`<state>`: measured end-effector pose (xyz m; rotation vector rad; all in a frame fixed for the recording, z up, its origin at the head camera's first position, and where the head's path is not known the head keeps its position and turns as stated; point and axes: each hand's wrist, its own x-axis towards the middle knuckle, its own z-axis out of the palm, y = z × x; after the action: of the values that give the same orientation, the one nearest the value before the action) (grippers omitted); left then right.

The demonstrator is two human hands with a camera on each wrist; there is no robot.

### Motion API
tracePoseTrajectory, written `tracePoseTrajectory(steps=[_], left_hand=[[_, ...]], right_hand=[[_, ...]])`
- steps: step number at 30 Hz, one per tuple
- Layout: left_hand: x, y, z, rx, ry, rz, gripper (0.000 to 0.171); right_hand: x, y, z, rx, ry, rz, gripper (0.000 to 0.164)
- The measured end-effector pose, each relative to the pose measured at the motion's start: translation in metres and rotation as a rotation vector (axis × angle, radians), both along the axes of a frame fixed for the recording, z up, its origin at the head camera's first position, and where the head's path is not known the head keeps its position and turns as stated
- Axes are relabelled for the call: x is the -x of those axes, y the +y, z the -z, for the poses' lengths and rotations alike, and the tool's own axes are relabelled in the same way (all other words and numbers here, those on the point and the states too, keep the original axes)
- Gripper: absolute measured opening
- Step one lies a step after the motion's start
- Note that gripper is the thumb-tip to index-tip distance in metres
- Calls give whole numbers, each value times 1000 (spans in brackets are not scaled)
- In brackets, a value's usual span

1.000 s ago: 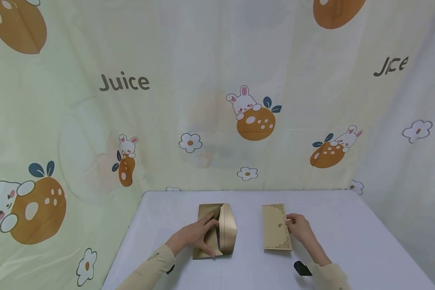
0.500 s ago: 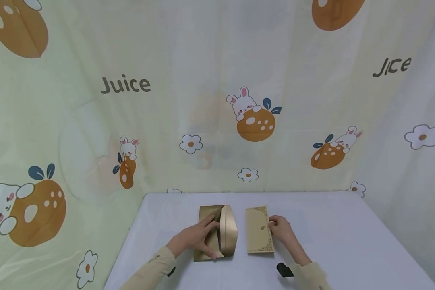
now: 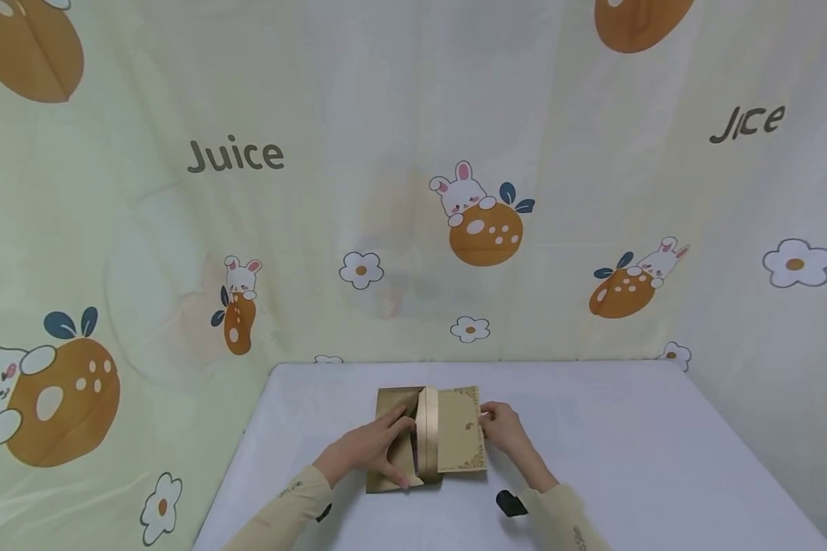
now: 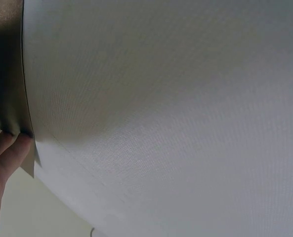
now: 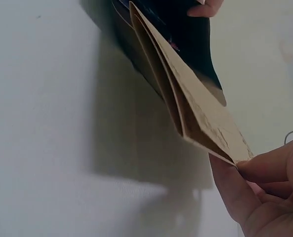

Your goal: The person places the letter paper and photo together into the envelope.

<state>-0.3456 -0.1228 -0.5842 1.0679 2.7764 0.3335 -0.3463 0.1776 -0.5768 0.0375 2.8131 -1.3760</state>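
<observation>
A gold envelope (image 3: 390, 394) lies in the head view with its mouth gaping and its flap (image 3: 427, 436) toward the right. My left hand (image 3: 368, 448) rests spread on it, fingertips at the opening and thumb near the lower edge. In the left wrist view, fingers (image 4: 15, 153) touch the envelope's edge. My right hand (image 3: 506, 432) pinches the right edge of a cream folded card (image 3: 460, 428) with a decorative corner print. The card's left edge overlaps the flap. The right wrist view shows the card (image 5: 200, 108) tilted, its layers slightly parted, beside the envelope's dark inside (image 5: 186, 44).
Under the hands is a table with a white cover (image 3: 627, 444). A printed curtain (image 3: 400, 321) hangs behind the table's far edge and along the sides. A black object (image 3: 510, 503) shows at the right wrist.
My right hand has carried the card leftward, from apart on the table to over the envelope's flap. The left hand and the envelope have stayed in place.
</observation>
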Motion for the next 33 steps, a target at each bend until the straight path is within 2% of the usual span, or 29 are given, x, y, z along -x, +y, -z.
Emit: tracePoseTrajectory(steps=[7,16,27,33], left_hand=[[1,1,3,5,-6,-9,101],[3,1,6,30,-3,-37,103],[3,1,5,51,-6,-36,110],[2,1,0,66,-3,-37,112]], right_hand=[[0,-11,4,44,-1,-7,29],[0,-32,5,25,9,-54,32],[0,-64,8,22,55,-102,32],[3,-78,8,26,57,-128,32]])
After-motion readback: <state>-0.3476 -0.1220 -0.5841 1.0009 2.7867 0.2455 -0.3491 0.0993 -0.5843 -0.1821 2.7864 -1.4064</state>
